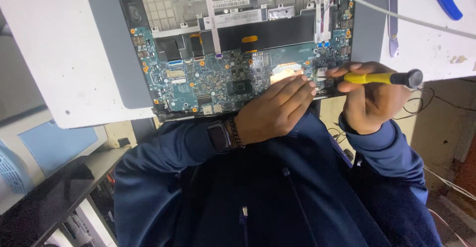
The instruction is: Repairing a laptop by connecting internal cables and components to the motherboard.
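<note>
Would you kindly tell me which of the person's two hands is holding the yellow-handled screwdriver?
The right hand grips the yellow-handled screwdriver, its tip at the green laptop circuit board; the left hand, with a wristwatch, only rests flat on it.

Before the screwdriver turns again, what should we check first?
1. Right hand grips the yellow screwdriver: ok, fingers are wrapped around its handle.
2. Screwdriver tip sits in a screw: cannot tell, the fingers hide the tip.
3. Left hand steadies the circuit board: ok, its fingertips rest on the board near the tip.
4. Laptop lies flat on the white table: ok, though its near edge is at the table's edge.
5. White cable stays out of the way: ok, it runs above the hands, apart from them.
</note>
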